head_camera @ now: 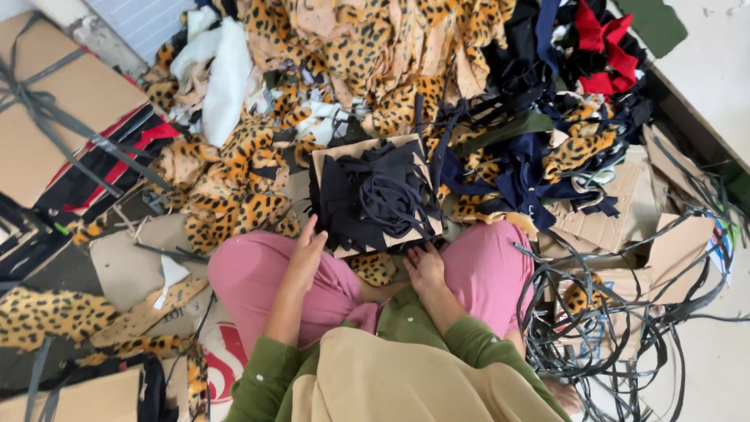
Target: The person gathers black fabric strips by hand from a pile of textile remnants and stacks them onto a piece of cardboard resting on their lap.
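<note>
Cardboard piece (373, 150) bearing black strips (375, 191), both hands touching

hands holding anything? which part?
Both hands are on the cardboard piece piled with black fabric strips: left hand at its near-left edge, right hand at its near-right edge. Whether they grip or just touch cannot be told.

Just beyond the left hand (303, 254) and right hand (425, 268) lies a cardboard sheet (375, 195) with fabric strips (383, 191) piled on it, a heap of fabric scraps (344, 70) behind that, a tangle of straps (625, 328) right of the right hand, a strapped box (55, 101) far left.
</note>
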